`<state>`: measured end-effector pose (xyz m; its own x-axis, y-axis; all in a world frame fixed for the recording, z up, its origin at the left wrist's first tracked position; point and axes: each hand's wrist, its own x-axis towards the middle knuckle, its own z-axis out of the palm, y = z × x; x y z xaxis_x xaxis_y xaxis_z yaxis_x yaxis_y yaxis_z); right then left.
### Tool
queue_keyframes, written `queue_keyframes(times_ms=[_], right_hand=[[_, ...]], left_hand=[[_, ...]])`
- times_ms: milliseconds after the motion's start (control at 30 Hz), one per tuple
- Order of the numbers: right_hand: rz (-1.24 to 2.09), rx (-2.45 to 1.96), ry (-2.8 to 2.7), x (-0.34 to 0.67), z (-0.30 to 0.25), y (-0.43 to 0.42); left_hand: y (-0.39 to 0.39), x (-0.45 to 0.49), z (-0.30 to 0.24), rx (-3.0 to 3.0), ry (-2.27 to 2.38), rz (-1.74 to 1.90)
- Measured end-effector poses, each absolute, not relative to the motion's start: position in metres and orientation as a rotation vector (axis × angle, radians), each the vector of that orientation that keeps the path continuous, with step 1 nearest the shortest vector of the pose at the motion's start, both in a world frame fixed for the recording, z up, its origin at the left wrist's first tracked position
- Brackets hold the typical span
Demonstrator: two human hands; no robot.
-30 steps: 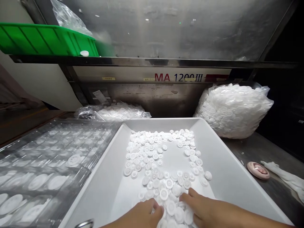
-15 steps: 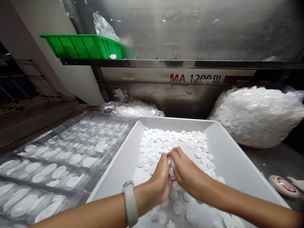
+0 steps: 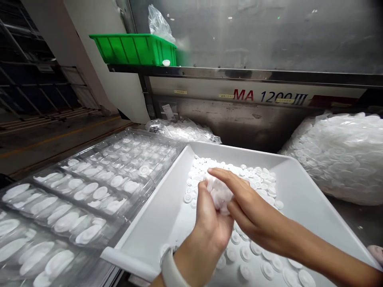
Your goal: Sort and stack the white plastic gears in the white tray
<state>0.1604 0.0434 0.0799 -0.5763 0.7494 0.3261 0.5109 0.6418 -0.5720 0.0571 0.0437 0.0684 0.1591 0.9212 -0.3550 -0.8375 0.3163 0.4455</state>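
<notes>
Above a white tray [image 3: 167, 215] my two hands meet around a handful of small white plastic discs [image 3: 220, 195]. My left hand [image 3: 211, 223], with a pale wristband, cups the discs from below. My right hand [image 3: 242, 199] lies over them with its fingers pressed on the pile. More loose white discs [image 3: 257, 177] cover the tray's floor beneath and beyond my hands.
A clear blister tray [image 3: 89, 187] with discs in its pockets lies left of the white tray. A big bag of discs [image 3: 341, 155] sits at the right, a smaller bag [image 3: 185, 129] behind. A green bin [image 3: 134, 48] stands on the machine's shelf.
My hands have lifted the gathered discs up off the tray floor and turned toward the left. The view has swung left, showing more of the blister tray.
</notes>
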Motion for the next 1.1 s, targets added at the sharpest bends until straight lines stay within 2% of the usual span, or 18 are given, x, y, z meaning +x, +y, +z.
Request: queue_keyframes(times_ms=[233,433,667,800,1100], right_hand=[[0.656,-1.066,-2.127,0.173,0.077,0.041],[0.824,-1.171,-2.471,0.176,0.09,0.032],[0.53,-1.154,-2.423,0.172,0.069,0.031],[0.511,-1.131,-2.417,0.172,0.066,0.034],[0.889,-1.109,-2.443,0.177,0.082,0.04]], left_hand=[[0.014,0.041,0.073,-0.284,0.76,1.146],[0.009,0.04,0.065,-0.42,0.739,1.063],[0.012,0.037,0.062,-0.345,0.777,1.026],[0.017,0.035,0.067,-0.451,0.823,1.102],[0.022,0.024,0.032,-0.186,0.77,0.969]])
